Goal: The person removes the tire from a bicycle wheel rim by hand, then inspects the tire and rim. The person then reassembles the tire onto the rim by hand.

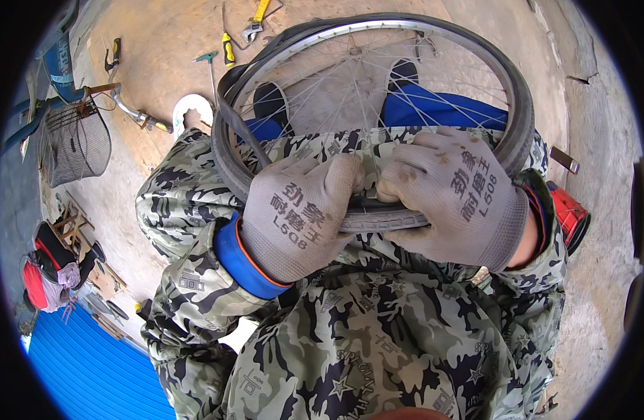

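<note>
A spoked bicycle wheel with a black tyre [519, 105] lies over my camouflage-covered lap. A loose black rubber strip [235, 115], perhaps an inner tube, runs over its left side and under my left hand. My left hand [301, 210], in a grey glove, is closed on the near side of the tyre, its fingers curled inward. My right hand [455, 199], gloved alike, grips the same near stretch a little to the right, thumb below the tyre and fingers bent over it. The two hands nearly meet; what lies directly under their fingertips is mostly hidden.
A yellow screwdriver [228, 49], an adjustable wrench [252, 31] and other tools lie on the floor ahead. At left are a blue bicycle frame [59, 59], a wire basket [75, 140] and a pile of items [56, 266]. A red object [567, 217] sits at right.
</note>
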A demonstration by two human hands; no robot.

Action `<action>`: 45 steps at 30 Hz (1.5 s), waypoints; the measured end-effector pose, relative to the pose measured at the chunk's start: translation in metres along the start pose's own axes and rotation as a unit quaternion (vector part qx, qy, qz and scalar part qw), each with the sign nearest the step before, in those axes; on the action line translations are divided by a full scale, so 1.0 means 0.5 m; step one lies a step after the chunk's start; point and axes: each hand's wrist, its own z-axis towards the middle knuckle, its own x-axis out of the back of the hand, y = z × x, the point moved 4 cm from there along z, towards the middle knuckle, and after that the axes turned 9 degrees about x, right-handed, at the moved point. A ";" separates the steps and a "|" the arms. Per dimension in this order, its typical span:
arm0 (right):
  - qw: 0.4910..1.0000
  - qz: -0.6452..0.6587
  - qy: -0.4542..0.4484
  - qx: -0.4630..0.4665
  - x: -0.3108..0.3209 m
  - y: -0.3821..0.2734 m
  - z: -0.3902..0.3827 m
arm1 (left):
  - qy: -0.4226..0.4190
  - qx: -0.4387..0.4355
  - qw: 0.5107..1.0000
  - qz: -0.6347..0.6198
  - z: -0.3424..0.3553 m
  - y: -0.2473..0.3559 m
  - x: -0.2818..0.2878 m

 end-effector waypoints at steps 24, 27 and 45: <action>0.997 -0.027 -0.071 -0.019 -0.049 0.023 -0.026 | 0.072 -0.072 0.988 0.119 -0.042 -0.014 -0.073; 0.994 -0.025 -0.097 -0.035 -0.055 0.019 -0.022 | 0.046 -0.057 0.991 0.108 -0.033 -0.018 -0.067; 0.987 0.034 -0.144 -0.068 -0.030 0.040 -0.020 | -0.001 0.009 0.999 0.035 -0.058 -0.017 -0.018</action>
